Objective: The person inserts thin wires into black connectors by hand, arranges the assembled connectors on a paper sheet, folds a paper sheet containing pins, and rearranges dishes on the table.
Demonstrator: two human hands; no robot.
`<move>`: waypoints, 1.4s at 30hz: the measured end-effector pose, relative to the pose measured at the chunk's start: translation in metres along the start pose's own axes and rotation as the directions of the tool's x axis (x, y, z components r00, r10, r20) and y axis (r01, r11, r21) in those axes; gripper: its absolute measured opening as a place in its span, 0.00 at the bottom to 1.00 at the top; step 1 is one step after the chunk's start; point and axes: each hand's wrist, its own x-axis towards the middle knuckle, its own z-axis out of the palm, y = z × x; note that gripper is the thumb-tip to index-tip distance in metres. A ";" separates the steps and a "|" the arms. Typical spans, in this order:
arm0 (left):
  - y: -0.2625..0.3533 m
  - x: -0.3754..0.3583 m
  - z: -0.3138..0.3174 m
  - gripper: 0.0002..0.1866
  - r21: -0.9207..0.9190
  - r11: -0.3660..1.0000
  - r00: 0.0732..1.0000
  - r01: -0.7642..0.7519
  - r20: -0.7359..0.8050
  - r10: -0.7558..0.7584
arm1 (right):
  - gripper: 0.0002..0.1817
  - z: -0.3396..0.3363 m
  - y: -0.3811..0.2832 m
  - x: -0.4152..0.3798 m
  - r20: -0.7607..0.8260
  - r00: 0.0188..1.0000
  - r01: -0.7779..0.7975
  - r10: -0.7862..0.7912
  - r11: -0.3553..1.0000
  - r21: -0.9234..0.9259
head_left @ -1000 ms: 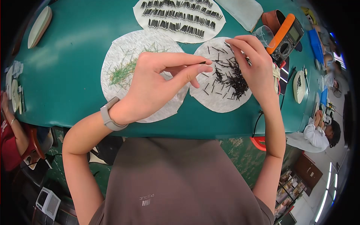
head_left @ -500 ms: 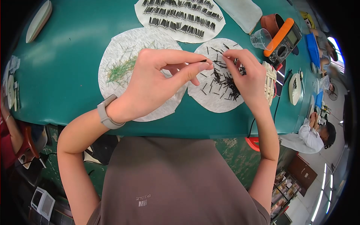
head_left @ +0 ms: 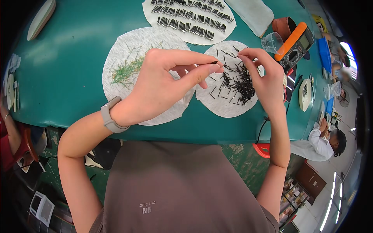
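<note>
My left hand (head_left: 171, 81) pinches a small black piece (head_left: 214, 62) between thumb and forefinger, above the gap between two pale round mats. Beneath it, the left mat (head_left: 116, 50) bears a heap of thin green wires (head_left: 126, 72). My right hand (head_left: 266, 73) has thumb and forefinger pressed together at the upper right of the smaller round mat (head_left: 217, 106); whatever they hold is too small to make out. Many short black pieces (head_left: 244, 83) lie on that mat, piled beside my right hand. Behind, a third mat (head_left: 186, 37) carries rows of black and silver parts (head_left: 186, 14).
At the right stand a clear cup (head_left: 272, 42), a brown container (head_left: 282, 27) and an orange multimeter (head_left: 297, 44). A pale dish (head_left: 305, 94) is farther right, near a co-worker in white (head_left: 318, 143). Another oval dish (head_left: 41, 19) sits far left on the green table (head_left: 70, 58).
My right hand has moved slightly right and up, uncovering more of the black pile. My left hand keeps its pinch on the small piece, barely shifted.
</note>
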 end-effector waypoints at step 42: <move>-0.006 0.001 -0.004 0.08 -0.099 0.994 0.998 0.054 -0.005 -0.055 | 0.09 0.000 -0.004 0.025 0.035 0.979 0.193 -0.202 0.964 0.186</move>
